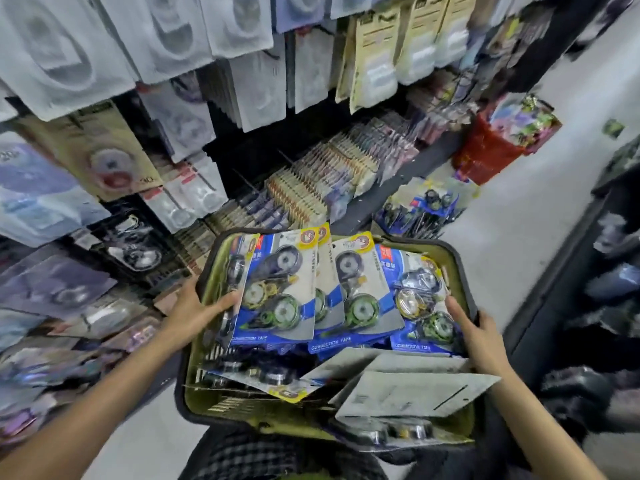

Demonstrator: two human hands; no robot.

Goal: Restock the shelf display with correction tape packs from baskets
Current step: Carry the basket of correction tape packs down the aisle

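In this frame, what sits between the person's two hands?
In the head view, a row of blue-carded correction tape packs standing in the green basket fills the stretch between the left hand and the right hand.

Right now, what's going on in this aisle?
A person is restocking stationery. Both hands reach into a green basket full of correction tape packs. The left hand grips the leftmost packs at their edge, while the right hand rests on the basket's right rim, a finger touching the rightmost pack. No pack has left the basket yet. The shelf display ahead is already crowded with hanging and stacked packs, and a red basket sits on the floor farther along.
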